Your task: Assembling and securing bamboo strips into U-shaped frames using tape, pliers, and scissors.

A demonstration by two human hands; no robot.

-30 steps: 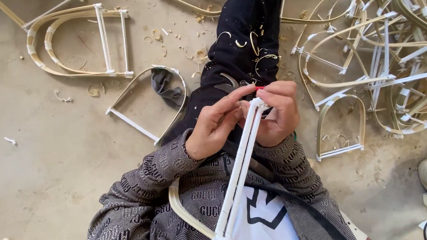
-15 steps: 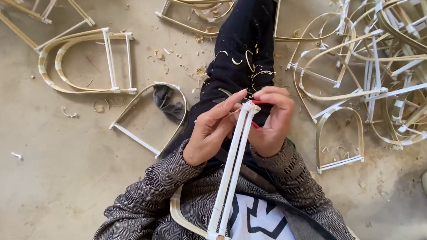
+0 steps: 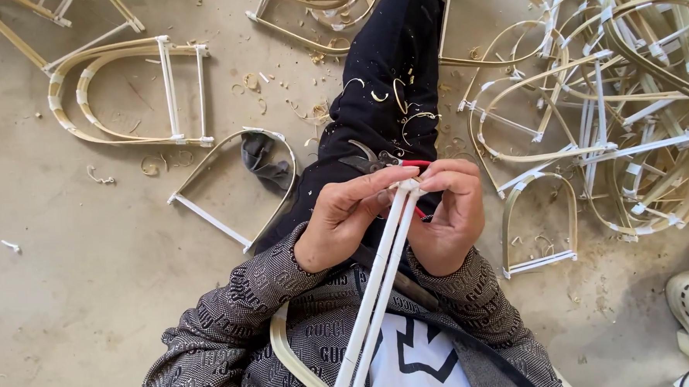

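Between the pinching fingertips of both hands — left hand (image 3: 344, 220), right hand (image 3: 448, 216) — sits the top of two white-wrapped strips (image 3: 379, 285); red-handled pliers (image 3: 386, 163) lie just beyond the fingers

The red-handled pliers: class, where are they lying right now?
In the head view, the red-handled pliers rest on the dark trouser leg, just above the left hand and right hand.

White rods (image 3: 379, 285); grey patterned sleeves (image 3: 234, 322)
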